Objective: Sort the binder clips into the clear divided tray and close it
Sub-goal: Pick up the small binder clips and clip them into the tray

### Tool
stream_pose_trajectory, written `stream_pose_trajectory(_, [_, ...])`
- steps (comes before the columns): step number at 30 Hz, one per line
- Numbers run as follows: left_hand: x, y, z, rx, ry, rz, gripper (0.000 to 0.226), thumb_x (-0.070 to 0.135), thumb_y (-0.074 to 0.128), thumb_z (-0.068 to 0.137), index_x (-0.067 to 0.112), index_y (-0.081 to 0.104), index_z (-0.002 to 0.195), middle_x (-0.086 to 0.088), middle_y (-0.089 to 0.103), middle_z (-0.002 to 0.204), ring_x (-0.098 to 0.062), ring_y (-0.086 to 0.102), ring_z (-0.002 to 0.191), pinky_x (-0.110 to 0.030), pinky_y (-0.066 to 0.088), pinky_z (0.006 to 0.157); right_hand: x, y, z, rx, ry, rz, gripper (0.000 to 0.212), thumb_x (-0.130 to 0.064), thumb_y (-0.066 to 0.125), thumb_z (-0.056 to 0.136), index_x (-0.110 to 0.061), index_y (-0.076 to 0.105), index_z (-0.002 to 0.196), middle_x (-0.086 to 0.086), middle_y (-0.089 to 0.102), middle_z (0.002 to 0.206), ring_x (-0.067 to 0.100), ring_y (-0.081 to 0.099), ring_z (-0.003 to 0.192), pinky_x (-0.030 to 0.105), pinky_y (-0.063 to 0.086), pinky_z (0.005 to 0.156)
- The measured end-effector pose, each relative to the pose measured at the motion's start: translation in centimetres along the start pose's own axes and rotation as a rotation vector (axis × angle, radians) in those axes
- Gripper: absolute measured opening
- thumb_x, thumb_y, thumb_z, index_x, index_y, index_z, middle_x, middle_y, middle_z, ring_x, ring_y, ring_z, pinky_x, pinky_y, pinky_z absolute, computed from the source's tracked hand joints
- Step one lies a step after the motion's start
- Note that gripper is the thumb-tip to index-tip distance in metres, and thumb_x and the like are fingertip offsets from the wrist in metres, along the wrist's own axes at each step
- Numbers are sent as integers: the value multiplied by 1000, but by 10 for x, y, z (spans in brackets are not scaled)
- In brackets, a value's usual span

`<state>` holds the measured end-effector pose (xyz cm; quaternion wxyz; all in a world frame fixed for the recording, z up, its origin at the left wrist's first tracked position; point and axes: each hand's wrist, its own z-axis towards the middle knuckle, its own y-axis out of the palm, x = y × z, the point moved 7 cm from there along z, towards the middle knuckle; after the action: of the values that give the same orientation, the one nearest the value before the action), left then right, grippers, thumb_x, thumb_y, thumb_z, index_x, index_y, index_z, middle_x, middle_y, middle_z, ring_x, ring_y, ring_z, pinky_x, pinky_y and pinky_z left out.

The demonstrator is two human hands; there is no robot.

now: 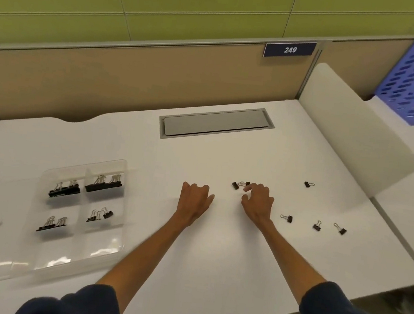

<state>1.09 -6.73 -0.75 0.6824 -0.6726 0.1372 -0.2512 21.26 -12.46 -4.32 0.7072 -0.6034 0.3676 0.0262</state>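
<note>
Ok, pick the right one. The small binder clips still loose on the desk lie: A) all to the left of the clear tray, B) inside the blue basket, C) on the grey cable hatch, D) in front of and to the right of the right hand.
D: two loose clips sit at the fingertips of the right hand, and four more are scattered on the desk further right, far from the clear tray.

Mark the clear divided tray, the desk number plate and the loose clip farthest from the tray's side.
clear divided tray (126, 200), head view, right wall.
number plate (290, 49), head view, on the digits.
farthest loose clip (342, 230), head view, black body.
</note>
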Motion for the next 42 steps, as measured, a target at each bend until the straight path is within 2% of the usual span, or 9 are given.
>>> stream_pose_trajectory(2, [15, 2, 11, -7, 23, 34, 23, 33, 43, 97, 16, 45, 82, -2, 61, 72, -28, 57, 76, -36, 28, 74, 8, -4, 5, -6, -21, 20, 27, -9, 57, 75, -19, 60, 100, 0, 54, 107, 22, 47, 108, 37, 32, 80])
stream_pose_trajectory(4, [26, 6, 21, -5, 36, -52, 8, 23, 48, 94, 15, 48, 96, -1, 64, 83, -27, 59, 82, -36, 32, 79, 12, -7, 9, -23, -54, 45, 30, -5, 57, 72, -19, 60, 99, -3, 54, 108, 20, 48, 106, 37, 32, 80])
stream_pose_trajectory(9, [54, 21, 44, -94, 125, -164, 41, 5, 53, 88, 19, 48, 126, -4, 44, 134, -26, 52, 109, -37, 36, 85, 13, -10, 19, -93, -182, 55, 40, -3, 53, 70, -25, 56, 103, -13, 56, 113, 17, 48, 110, 37, 38, 81])
stream_pose_trajectory(12, [63, 34, 51, -174, 206, -116, 52, 2, 48, 91, 23, 41, 138, -1, 36, 146, -23, 40, 127, -35, 36, 88, 7, -6, 24, -217, -248, 7, 50, 0, 49, 74, -28, 54, 115, -12, 53, 122, 15, 45, 115, 39, 39, 84])
stream_pose_trajectory(15, [68, 42, 52, -197, 236, -118, 50, 2, 45, 92, 24, 44, 137, 1, 43, 137, -23, 42, 122, -34, 34, 83, 7, -3, 31, -283, -245, -51, 51, 1, 46, 81, -27, 53, 124, -9, 52, 127, 16, 43, 118, 40, 38, 88])
stream_pose_trajectory(20, [64, 47, 51, -149, 177, -67, 31, 7, 47, 94, 23, 55, 119, 0, 55, 110, -23, 47, 107, -29, 29, 71, 14, -5, 36, -219, -226, -105, 38, -5, 48, 91, -26, 59, 120, -5, 56, 123, 18, 46, 114, 39, 40, 84])
stream_pose_trajectory(29, [57, 43, 40, -89, 131, -95, 27, 4, 47, 91, 16, 56, 114, -5, 55, 107, -26, 49, 101, -32, 30, 65, 26, -9, 33, -181, -185, -58, 21, -24, 58, 92, -24, 64, 111, -1, 56, 120, 21, 46, 116, 37, 41, 86])
stream_pose_trajectory(36, [37, 28, 34, -82, 48, -169, 27, 9, 40, 91, 14, 50, 116, -4, 64, 107, -28, 58, 92, -36, 42, 70, 0, -1, 28, -207, -171, 47, 8, -32, 60, 90, -25, 58, 93, -11, 67, 98, 14, 61, 94, 35, 36, 85])
stream_pose_trajectory(42, [-2, 15, 16, -32, -54, -275, 20, 19, 41, 95, 12, 47, 113, -3, 66, 106, -27, 61, 84, -32, 42, 68, -40, 20, 13, -218, -257, -22, 19, -32, 46, 99, -30, 57, 114, -3, 58, 107, 19, 61, 90, 34, 37, 86])
